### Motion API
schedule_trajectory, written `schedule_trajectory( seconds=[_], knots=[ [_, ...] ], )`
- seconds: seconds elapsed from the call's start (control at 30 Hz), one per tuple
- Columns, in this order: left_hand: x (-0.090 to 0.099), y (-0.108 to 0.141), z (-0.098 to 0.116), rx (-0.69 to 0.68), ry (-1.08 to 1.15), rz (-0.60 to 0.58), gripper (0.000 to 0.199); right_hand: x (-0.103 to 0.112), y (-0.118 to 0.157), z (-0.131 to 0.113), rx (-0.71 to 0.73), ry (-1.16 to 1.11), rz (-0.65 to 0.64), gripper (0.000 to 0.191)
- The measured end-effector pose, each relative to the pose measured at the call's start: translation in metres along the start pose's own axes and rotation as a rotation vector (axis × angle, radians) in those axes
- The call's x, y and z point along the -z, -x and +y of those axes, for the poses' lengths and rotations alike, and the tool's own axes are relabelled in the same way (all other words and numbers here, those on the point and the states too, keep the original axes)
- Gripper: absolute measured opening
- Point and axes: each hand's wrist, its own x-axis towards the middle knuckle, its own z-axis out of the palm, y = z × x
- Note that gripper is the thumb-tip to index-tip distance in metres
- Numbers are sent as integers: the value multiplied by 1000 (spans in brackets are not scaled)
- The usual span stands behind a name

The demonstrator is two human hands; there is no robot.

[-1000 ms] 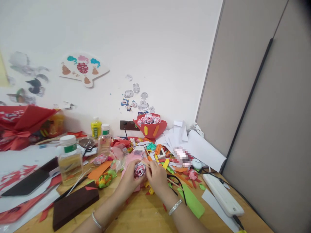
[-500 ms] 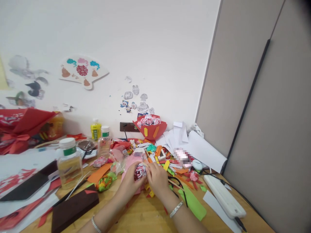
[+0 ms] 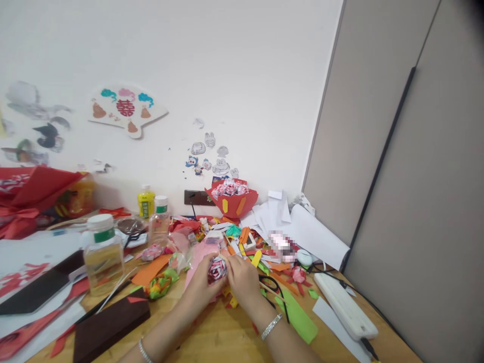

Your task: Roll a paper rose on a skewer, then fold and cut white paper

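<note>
Between my two hands is a paper rose [image 3: 217,270] with pink-red and white striped petals, above the middle of the table. My left hand [image 3: 204,276] is closed round its left side, fingers curled behind it. My right hand [image 3: 242,277] pinches at the flower's right edge, its fingertips close to the left ones. A thin wooden stick [image 3: 274,291] comes out past the right hand; whether it joins the rose is hidden. Under and behind the hands lies pink paper [image 3: 196,252]. Black-handled scissors [image 3: 269,287] lie just right of my right hand.
Coloured paper scraps [image 3: 234,247] cover the middle of the table. A red-wrapped bouquet [image 3: 232,199] stands at the wall. Clear jars [image 3: 104,257], a dark brown box [image 3: 113,325] and a larger red bouquet [image 3: 38,196] are on the left. A white power strip [image 3: 345,305] lies right.
My view has turned slightly to the right, so the scene sits a little further left. Both hands stay on the paper rose, with barely any shift of the fingers.
</note>
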Motion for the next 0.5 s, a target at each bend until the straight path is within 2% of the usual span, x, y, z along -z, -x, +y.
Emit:
schedule_trajectory(
  seconds=[0.17, 0.33, 0.5],
  knots=[
    [2, 0, 8, 44, -8, -42, 44, -2, 0, 1, 11, 23, 16, 24],
    [1, -1, 3, 55, -4, -28, 51, -3, 0, 1, 12, 12, 44, 25],
    [0, 0, 3, 31, 32, -49, 50, -3, 1, 3, 13, -21, 90, 23]
  ],
)
